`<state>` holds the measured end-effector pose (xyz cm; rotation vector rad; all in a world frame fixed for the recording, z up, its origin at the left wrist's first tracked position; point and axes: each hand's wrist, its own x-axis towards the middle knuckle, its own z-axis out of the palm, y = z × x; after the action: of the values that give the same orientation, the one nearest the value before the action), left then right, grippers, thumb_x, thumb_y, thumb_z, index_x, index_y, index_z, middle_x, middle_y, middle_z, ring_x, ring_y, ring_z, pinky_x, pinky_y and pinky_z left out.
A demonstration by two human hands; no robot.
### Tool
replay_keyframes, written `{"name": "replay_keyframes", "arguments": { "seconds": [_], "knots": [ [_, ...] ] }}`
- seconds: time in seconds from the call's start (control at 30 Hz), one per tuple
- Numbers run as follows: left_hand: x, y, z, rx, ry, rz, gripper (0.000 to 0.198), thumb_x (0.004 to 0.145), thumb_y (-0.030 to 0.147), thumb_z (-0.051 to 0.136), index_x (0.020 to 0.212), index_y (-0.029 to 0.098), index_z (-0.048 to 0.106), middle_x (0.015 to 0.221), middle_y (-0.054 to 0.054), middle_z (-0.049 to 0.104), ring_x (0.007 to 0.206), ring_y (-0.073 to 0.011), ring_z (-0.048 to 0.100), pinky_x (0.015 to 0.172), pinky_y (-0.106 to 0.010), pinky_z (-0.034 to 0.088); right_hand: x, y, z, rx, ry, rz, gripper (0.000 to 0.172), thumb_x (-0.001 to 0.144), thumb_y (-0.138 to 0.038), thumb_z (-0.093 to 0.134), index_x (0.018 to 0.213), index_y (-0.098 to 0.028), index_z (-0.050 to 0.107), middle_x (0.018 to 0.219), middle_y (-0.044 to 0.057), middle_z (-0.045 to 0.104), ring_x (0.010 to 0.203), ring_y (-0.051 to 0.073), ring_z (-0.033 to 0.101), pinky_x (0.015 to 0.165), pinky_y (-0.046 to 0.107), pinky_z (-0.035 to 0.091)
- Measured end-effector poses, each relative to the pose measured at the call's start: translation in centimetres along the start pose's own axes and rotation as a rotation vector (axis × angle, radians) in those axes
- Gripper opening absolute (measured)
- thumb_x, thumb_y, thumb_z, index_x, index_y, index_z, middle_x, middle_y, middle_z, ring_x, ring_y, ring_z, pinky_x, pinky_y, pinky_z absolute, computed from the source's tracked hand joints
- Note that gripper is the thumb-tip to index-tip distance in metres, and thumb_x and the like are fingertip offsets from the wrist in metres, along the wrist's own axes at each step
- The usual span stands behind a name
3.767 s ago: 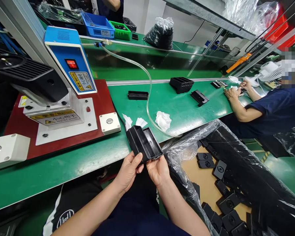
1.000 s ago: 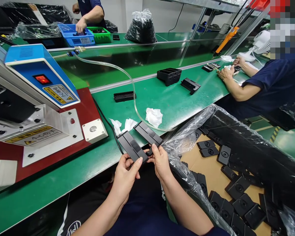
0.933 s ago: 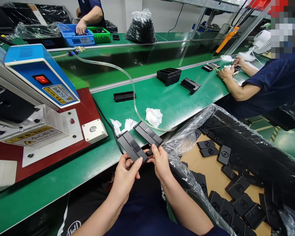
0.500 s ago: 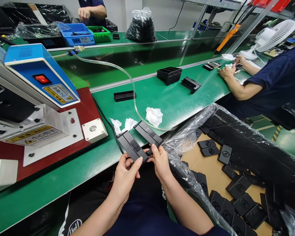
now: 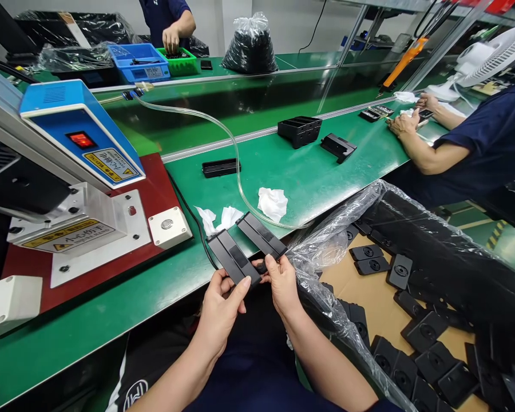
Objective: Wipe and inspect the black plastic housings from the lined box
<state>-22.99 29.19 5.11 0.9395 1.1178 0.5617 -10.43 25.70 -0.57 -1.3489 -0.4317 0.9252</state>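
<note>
Two black plastic housings are held side by side over the front edge of the green bench. My left hand (image 5: 223,306) is closed on the near end of the left black plastic housing (image 5: 230,254), thumb on top. Closed on the near end of the right black plastic housing (image 5: 261,236) is my right hand (image 5: 282,284), its thumb on top and some fingers hidden underneath. Crumpled white tissues (image 5: 228,217) lie just beyond the far ends of both pieces, and another white tissue (image 5: 272,204) rests farther right.
A blue press (image 5: 81,134) on a red base stands left, with white button boxes (image 5: 170,227). A clear hose (image 5: 236,154) crosses the green bench (image 5: 189,274). Black parts (image 5: 300,130) sit farther back. At right, a plastic-lined box (image 5: 373,297) holds several black parts. Co-workers sit right (image 5: 450,137) and opposite (image 5: 171,26).
My hands and both housings stay nearly still, while the view shifts slightly left. The co-worker opposite has lowered a hand into the green bin.
</note>
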Motion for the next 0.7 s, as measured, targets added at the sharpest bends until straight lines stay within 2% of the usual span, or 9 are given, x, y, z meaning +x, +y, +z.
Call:
{"name": "replay_keyframes", "arguments": {
  "seconds": [0.2, 0.7],
  "knots": [
    [0.02, -0.19, -0.22, 0.009, -0.006, 0.005, 0.048, 0.073, 0.048, 0.068, 0.105, 0.019, 0.049, 0.073, 0.003, 0.059, 0.046, -0.0031, 0.043, 0.043, -0.016, 0.032, -0.01, 0.08, 0.04, -0.007, -0.004, -0.007, 0.040, 0.084, -0.051, 0.062, 0.103, -0.017, 0.056, 0.085, 0.005, 0.070, 0.056, 0.011, 0.059, 0.051, 0.021, 0.048],
    [0.14, -0.34, -0.23, 0.013, -0.015, 0.015, 0.049, 0.074, 0.049, 0.067, 0.108, 0.018, 0.048, 0.082, 0.000, 0.062, 0.046, -0.0022, 0.041, 0.043, -0.016, 0.031, -0.14, 0.42, -0.12, -0.013, -0.008, -0.021, 0.041, 0.083, -0.050, 0.063, 0.105, -0.016, 0.055, 0.086, 0.006, 0.070, 0.055, 0.011, 0.059, 0.052, 0.021, 0.049]
  ]
}}
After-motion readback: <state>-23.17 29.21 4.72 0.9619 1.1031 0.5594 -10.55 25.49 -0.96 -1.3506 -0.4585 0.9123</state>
